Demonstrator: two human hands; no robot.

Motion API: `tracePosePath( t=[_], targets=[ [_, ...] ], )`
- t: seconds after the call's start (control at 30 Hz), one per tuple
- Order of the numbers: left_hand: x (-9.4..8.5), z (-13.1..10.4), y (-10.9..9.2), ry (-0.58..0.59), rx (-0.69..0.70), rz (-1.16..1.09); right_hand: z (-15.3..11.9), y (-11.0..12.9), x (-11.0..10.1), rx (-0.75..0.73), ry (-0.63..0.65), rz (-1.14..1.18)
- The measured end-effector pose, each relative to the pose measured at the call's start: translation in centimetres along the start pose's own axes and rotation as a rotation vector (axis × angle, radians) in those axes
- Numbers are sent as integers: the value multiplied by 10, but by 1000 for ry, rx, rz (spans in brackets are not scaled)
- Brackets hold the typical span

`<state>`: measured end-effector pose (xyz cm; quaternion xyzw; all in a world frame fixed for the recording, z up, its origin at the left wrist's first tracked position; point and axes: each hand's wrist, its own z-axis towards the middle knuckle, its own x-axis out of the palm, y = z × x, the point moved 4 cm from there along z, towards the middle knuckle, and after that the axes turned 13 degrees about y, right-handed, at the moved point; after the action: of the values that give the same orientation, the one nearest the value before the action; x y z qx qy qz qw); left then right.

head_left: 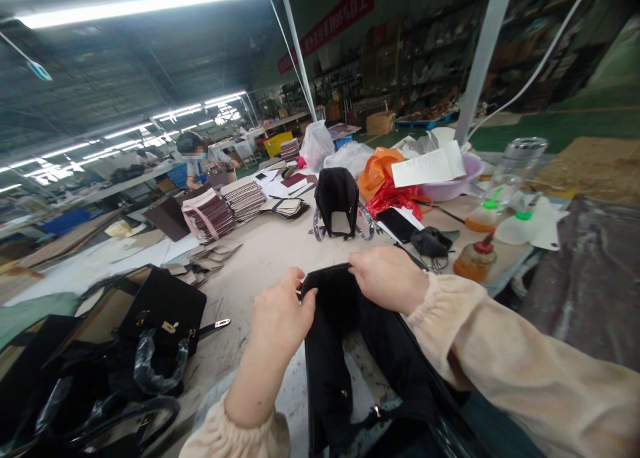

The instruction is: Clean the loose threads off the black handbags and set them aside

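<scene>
A black bag piece (330, 351) lies open toward me at the bottom centre, its dark inside showing. My left hand (283, 308) pinches the left corner of its far edge between thumb and fingers. On the same edge, further right, my right hand (383, 278) has its fingers closed over the rim. Small gold-coloured metal fittings show lower on the piece. Just beyond my hands stands another black bag (337, 201), with clear-wrapped handles at its sides. Several black bags (165, 305) with plastic-wrapped handles are heaped at the left.
Stacked brown pieces (210, 215) sit at the back left of the table (235, 265). To the right are a phone (397, 225), orange bags (380, 171), a purple basin (450, 185), a glass jar (517, 168) and bottles (475, 261). A person (197, 161) works far left.
</scene>
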<state>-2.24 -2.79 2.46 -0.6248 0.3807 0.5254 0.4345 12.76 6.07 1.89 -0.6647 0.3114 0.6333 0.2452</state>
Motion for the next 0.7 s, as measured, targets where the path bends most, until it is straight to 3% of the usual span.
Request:
tracePosePath(
  t=[0.7],
  targets=[
    [-8,19,-14,85,-35,377,-3,1,-2,5,-12,17]
  ],
)
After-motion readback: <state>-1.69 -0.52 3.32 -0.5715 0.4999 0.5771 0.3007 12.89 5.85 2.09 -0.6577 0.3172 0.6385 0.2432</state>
